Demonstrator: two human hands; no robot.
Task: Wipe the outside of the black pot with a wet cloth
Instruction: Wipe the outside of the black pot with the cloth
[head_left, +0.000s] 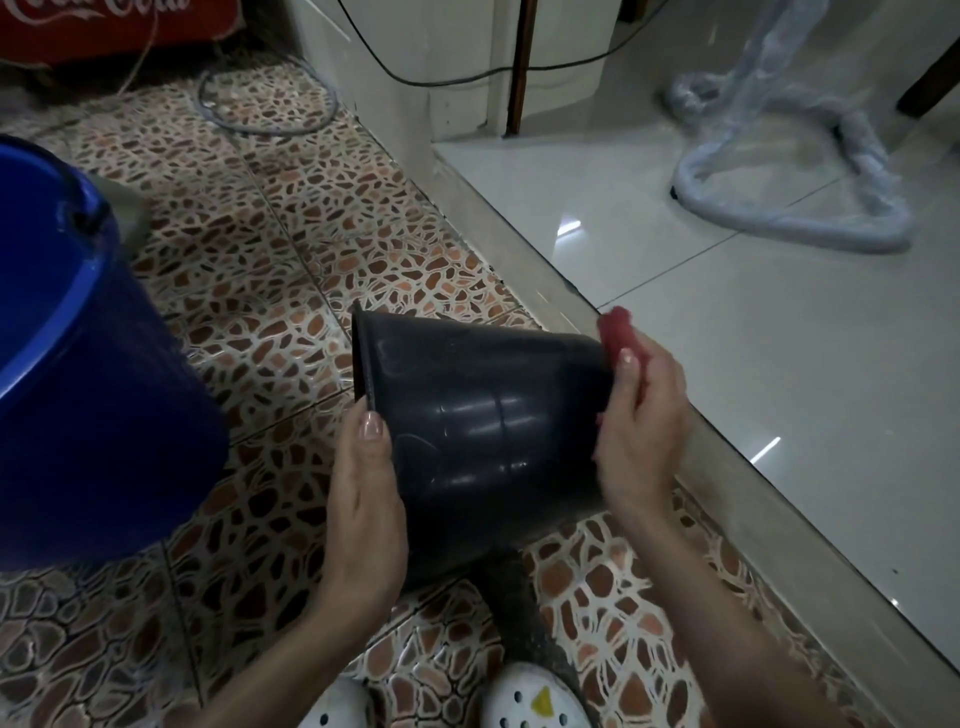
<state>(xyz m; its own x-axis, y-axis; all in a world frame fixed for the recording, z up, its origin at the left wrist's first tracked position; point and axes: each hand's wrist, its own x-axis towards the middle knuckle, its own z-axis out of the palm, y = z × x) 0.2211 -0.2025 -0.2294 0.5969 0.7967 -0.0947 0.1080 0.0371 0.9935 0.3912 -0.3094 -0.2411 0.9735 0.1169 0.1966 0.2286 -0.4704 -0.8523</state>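
The black pot (483, 415) lies tilted on its side in mid-air above the patterned floor, its rim pointing left and its base to the right. My left hand (363, 483) grips the pot at the rim, thumb on the outer wall. My right hand (641, 431) holds a red cloth (615, 332) bunched in its fingers and presses it against the pot's base end. Most of the cloth is hidden behind the hand.
A blue bucket (78, 364) stands at the left. A raised step (675, 415) of pale glossy tile runs along the right, with a plastic-wrapped stand (789, 208) on it. Cables (270, 114) lie on the floor at the back. White shoes (535, 699) show at the bottom.
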